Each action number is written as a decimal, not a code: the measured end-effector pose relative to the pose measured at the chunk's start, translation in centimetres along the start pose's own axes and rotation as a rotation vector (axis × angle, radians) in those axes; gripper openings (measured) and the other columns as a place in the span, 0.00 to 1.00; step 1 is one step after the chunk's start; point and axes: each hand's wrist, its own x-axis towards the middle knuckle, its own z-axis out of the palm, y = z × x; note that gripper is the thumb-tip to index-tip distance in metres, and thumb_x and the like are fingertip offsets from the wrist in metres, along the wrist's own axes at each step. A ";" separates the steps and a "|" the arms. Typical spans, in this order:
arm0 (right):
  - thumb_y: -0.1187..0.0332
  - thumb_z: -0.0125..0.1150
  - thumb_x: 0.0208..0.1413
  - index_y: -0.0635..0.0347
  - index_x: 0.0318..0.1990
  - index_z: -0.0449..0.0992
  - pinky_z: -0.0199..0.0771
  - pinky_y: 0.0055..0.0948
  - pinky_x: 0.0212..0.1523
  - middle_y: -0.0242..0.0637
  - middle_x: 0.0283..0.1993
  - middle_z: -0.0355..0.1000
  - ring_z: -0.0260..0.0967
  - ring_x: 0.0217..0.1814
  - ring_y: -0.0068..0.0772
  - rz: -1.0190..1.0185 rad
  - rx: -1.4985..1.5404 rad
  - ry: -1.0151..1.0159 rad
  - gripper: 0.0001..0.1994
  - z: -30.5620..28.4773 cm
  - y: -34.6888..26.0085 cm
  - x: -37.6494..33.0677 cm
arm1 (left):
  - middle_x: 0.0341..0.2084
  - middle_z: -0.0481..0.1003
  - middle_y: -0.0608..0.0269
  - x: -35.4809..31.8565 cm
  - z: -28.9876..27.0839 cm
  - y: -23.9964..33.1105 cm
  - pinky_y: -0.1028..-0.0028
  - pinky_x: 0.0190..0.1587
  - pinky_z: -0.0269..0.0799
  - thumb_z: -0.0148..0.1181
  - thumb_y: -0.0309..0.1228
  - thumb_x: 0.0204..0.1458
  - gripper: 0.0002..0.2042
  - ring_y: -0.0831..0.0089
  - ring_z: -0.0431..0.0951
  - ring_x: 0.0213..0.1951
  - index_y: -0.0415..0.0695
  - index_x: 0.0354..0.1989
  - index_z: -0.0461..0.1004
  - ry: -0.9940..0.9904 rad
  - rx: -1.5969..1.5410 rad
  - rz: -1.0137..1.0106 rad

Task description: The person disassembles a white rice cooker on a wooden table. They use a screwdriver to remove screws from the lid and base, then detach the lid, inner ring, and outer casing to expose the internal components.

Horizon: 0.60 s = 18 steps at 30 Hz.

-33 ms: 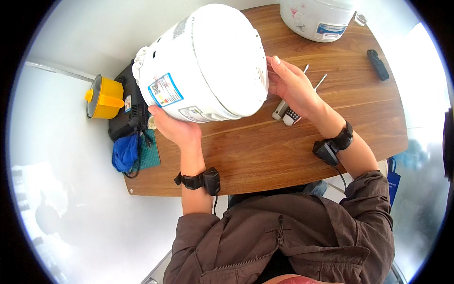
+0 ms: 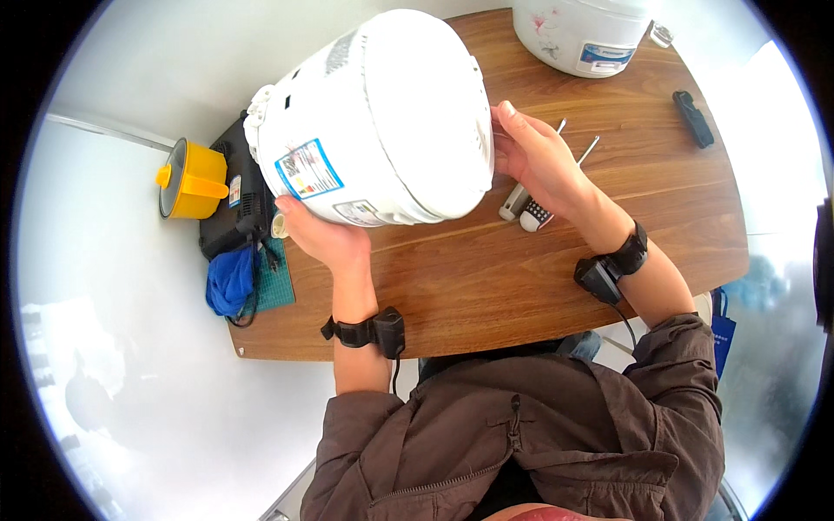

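Observation:
A white, drum-shaped rice cooker [image 2: 347,122] is tipped onto its side above the left part of the table, its round bottom turned toward the right. Labels show on its side wall. My left hand [image 2: 321,236] is under its near left side, thumb up along the wall, bearing it. At the bottom end, my right hand [image 2: 540,161] lies against the rim with the thumb raised; its other fingers are partly hidden behind the cooker. Just below my right hand, two hand tools with thin metal shafts, a grey-handled screwdriver [image 2: 514,202] and a black-and-white-handled screwdriver [image 2: 536,216], rest on the wood.
The brown wooden table [image 2: 486,291] has a floral white pot body [image 2: 573,39] at the back and a black clip-like object [image 2: 693,119] at right. On the left are a black case [image 2: 228,221], a yellow lidded pot [image 2: 198,184], a blue cloth [image 2: 229,282] and a green mat [image 2: 276,285].
The rice cooker has turned slightly and shifted a little to the right. My hands stay in nearly the same places on it.

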 end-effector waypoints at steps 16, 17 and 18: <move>0.61 0.63 0.68 0.65 0.58 0.68 0.74 0.33 0.58 0.39 0.55 0.73 0.72 0.55 0.26 -0.064 -0.062 0.202 0.20 0.0 0.5 -0.5 | 0.74 0.57 0.54 2.1 -2.9 -4.8 0.58 0.71 0.65 0.35 0.72 0.62 0.46 0.57 0.64 0.71 0.47 0.77 0.49 -0.234 -0.128 -0.007; 0.62 0.64 0.67 0.64 0.58 0.68 0.74 0.33 0.58 0.39 0.55 0.73 0.72 0.55 0.26 -0.079 -0.054 0.209 0.20 -0.2 0.6 -0.4 | 0.74 0.57 0.54 2.3 -2.7 -4.8 0.58 0.71 0.65 0.35 0.72 0.62 0.46 0.57 0.64 0.71 0.47 0.77 0.49 -0.235 -0.114 -0.004; 0.64 0.64 0.67 0.63 0.58 0.68 0.74 0.32 0.57 0.39 0.55 0.73 0.72 0.55 0.26 -0.093 -0.046 0.216 0.19 -0.3 0.7 -0.3 | 0.71 0.61 0.52 2.3 -2.4 -4.9 0.60 0.68 0.67 0.34 0.67 0.65 0.43 0.59 0.67 0.68 0.43 0.75 0.51 -0.175 -0.125 -0.009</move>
